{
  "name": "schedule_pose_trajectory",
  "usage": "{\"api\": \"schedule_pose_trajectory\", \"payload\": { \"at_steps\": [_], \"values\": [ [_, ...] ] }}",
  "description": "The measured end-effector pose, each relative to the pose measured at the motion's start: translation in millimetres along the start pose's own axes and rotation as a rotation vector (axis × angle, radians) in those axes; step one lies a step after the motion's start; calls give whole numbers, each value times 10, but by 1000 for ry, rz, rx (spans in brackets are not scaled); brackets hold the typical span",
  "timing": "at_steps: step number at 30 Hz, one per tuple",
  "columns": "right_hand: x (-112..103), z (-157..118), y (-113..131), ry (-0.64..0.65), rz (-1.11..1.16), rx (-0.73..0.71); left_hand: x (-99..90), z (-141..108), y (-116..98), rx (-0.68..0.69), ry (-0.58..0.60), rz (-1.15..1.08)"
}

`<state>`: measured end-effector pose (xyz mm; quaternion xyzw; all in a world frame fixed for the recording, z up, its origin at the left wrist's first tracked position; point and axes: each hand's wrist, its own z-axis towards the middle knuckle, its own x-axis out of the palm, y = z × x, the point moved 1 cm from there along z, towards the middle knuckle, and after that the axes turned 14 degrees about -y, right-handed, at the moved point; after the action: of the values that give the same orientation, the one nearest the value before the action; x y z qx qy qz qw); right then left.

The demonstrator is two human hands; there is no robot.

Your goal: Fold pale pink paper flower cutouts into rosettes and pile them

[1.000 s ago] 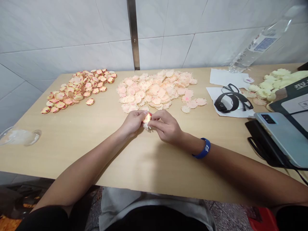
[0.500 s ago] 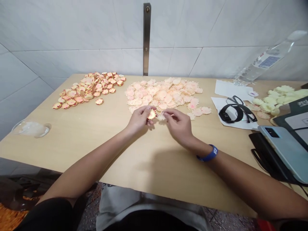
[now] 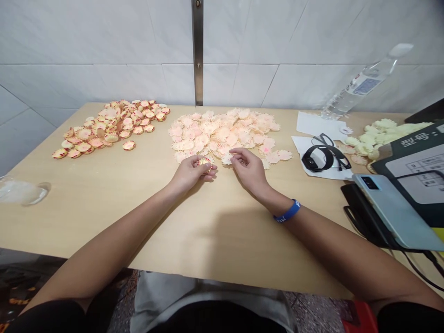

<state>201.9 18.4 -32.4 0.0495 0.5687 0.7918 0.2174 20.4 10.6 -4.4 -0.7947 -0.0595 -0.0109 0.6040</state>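
Observation:
My left hand is closed around a small round flower-shaped piece with a yellow, ruffled face and red edge tips. The thumb presses on it, and the fingers curl beneath. To its right, my right hand pinches a thin pale flower-shaped piece at the near edge of a spread pile of pale pink, jagged-edged flower pieces. The two hands are a short way apart. At the left lies a heap of red-edged flower pieces, with a single loose one in front of it.
A clear cup lies on its side at the table's left. On the right are a black wristband, glasses, white paper, a tilted water bottle, pale green flower pieces, a phone and a dark box.
The view has turned a little to the right. My hands have moved farther apart, with the red-edged piece still in the left.

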Motion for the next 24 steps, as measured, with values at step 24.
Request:
{"api": "schedule_pose_trajectory", "payload": {
  "at_steps": [24],
  "values": [
    [-157, 166, -92, -136, 27, -206, -156, 64, -152, 140, -178, -31]
  ]
}}
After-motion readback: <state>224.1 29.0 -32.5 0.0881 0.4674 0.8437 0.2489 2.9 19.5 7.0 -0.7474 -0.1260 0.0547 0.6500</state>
